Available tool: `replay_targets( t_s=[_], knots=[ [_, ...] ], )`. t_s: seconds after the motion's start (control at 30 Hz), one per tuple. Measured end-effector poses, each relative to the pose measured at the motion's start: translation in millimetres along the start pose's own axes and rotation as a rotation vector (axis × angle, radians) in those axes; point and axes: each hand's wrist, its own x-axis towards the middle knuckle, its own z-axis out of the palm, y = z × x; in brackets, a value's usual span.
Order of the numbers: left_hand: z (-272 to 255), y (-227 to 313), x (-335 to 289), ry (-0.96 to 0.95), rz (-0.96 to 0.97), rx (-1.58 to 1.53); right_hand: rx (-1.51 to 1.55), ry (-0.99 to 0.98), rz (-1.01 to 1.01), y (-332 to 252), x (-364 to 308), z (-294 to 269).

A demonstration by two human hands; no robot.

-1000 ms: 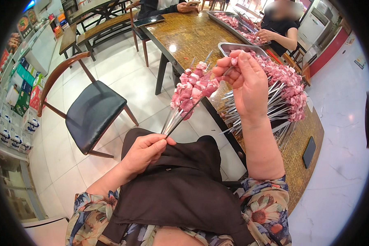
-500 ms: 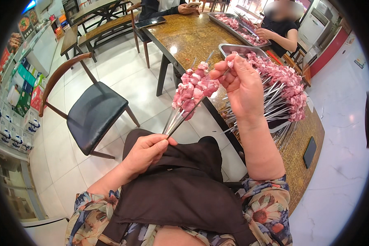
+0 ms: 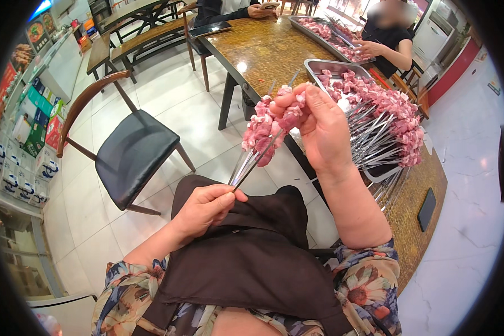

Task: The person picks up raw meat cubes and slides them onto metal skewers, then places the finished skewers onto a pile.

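Observation:
Over my lap, my left hand (image 3: 204, 210) is closed around the lower ends of several metal skewers (image 3: 243, 168). Chunks of raw pink meat (image 3: 259, 131) crowd their upper parts. One skewer leans to the right, and at its top my right hand (image 3: 326, 131) pinches a piece of raw meat (image 3: 300, 99) between thumb and fingers. Whether the tip has gone through that piece is hidden by the fingers. Beyond my right hand, a metal tray (image 3: 313, 66) on the table holds loose meat and a large pile of loaded skewers (image 3: 395, 120).
The wooden table (image 3: 252, 47) runs along my right, with a dark phone (image 3: 427, 210) near its edge. Another meat tray (image 3: 302, 23) stands farther back, where a person (image 3: 389, 47) handles meat. Someone else holds a phone. A black-seated chair (image 3: 137, 154) stands left.
My right hand has come down and left to the skewer bundle with the meat piece. My left hand keeps its hold on the skewers. The view has shifted slightly.

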Motion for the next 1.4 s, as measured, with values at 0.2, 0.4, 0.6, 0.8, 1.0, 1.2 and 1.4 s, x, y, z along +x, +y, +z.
replay_targets(
  t_s=[0.2, 0.4, 0.6, 0.8, 1.0, 1.2, 1.4],
  knots=[
    [0, 4, 4, -0.006, 0.026, -0.031, 0.0, 0.029, 0.039, -5, -2, 10],
    [-3, 1, 6, -0.029, 0.014, -0.002, 0.189, 0.029, 0.058, -19, 7, -10],
    [-2, -1, 10, -0.023, -0.008, -0.021, 0.077, 0.09, 0.005, -27, 10, -17],
    [0, -1, 13, -0.026, -0.022, -0.006, 0.0, 0.095, -0.02, -29, 12, -25],
    [1, -2, 15, -0.031, -0.025, -0.012, -0.027, 0.067, -0.054, -27, 12, -23],
    [0, -6, 18, -0.029, -0.017, -0.041, 0.035, 0.099, -0.107, -16, 10, -16],
    [1, -8, 19, -0.038, -0.017, -0.052, 0.085, 0.109, -0.103, -10, 8, -13]
  ],
)
